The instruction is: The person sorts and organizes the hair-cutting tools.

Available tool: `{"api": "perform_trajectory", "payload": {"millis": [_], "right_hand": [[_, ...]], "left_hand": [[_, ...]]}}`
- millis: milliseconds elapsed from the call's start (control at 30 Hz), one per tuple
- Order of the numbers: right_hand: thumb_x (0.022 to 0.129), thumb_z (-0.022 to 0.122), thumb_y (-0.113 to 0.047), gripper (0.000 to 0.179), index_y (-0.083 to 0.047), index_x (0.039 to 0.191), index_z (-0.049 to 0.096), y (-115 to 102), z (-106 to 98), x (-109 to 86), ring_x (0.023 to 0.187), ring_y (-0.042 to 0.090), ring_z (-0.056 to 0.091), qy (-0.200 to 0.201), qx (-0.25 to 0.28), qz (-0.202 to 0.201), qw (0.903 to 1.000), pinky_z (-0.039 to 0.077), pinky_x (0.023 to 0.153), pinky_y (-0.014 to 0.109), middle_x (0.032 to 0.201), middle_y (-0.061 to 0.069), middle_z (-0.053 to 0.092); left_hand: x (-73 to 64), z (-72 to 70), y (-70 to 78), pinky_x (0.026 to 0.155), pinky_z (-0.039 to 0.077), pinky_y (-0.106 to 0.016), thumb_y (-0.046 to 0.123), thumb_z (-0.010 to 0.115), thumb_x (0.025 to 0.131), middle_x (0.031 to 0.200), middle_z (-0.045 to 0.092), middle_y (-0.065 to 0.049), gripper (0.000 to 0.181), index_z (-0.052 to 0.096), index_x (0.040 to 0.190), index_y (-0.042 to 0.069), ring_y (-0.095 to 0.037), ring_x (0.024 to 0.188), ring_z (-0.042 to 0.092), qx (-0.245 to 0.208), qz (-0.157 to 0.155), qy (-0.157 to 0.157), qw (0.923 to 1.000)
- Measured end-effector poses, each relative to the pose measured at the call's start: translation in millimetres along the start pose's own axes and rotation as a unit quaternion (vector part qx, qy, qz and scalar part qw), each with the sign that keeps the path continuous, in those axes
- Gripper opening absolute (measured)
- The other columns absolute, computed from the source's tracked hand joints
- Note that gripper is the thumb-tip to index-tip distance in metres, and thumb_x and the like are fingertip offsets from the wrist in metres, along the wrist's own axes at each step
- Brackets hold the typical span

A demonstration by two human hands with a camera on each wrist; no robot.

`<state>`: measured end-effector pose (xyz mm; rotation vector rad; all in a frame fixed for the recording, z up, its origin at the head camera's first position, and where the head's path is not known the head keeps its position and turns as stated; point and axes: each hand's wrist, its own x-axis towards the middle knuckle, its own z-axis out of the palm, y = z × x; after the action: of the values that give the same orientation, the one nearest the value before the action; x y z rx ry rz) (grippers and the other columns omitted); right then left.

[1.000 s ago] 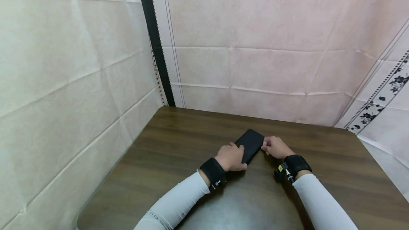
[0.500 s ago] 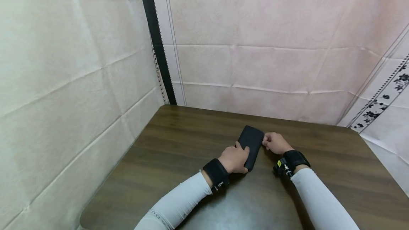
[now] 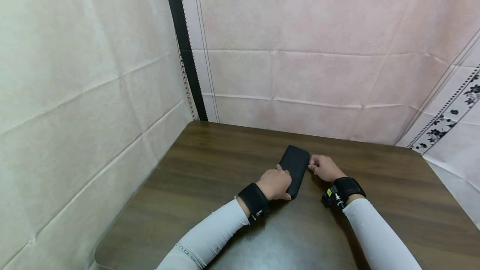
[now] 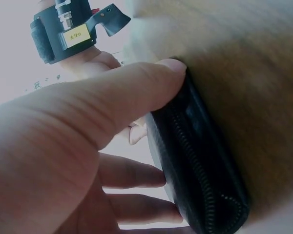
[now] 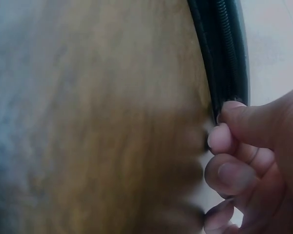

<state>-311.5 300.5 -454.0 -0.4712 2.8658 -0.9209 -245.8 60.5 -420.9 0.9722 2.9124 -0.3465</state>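
Note:
A black zip-around wallet point(image 3: 295, 166) stands on the wooden table between both hands, one broad face turned up in the head view. My left hand point(image 3: 275, 183) grips its near left part, the thumb on the near end and the other fingers along its side and face. The zipper point(image 4: 193, 158) runs along the narrow edge in the left wrist view, its teeth meshed where seen. At the far right corner my right hand point(image 3: 324, 168) pinches the zipper's end between thumb point(image 5: 256, 122) and index finger; any pull tab is hidden by the fingertips.
The brown wooden table point(image 3: 210, 166) has rounded corners. Pale creased cloth point(image 3: 311, 61) hangs behind it, and another cloth point(image 3: 86, 74) borders the left side. Black bands with small devices point(image 3: 255, 201) are strapped round both wrists.
The wallet has turned slightly counterclockwise in the head view, its near end showing more, and my left hand has shifted a little with it. My right hand stays at the far right corner.

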Motion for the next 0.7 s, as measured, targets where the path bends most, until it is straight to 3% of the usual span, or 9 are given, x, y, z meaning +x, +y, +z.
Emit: {"api": "perform_trajectory", "payload": {"millis": [700], "right_hand": [[0.102, 0.061, -0.007, 0.018, -0.01, 0.085, 0.055, 1.7, 3.7, -6.8, 0.072, 0.018, 0.05, 0.008, -0.011, -0.034, 0.9993, 0.039, 0.067, 0.031, 0.075, 0.0, 0.05]], "left_hand": [[-2.0, -1.9, 0.9, 0.077, 0.062, -0.03, 0.063, 0.072, 0.09, 0.154, 0.054, -0.018, 0.079, 0.056, 0.15, 0.014, -0.022, 0.109, 0.074, 0.005, 0.001, 0.001, 1.0]]}}
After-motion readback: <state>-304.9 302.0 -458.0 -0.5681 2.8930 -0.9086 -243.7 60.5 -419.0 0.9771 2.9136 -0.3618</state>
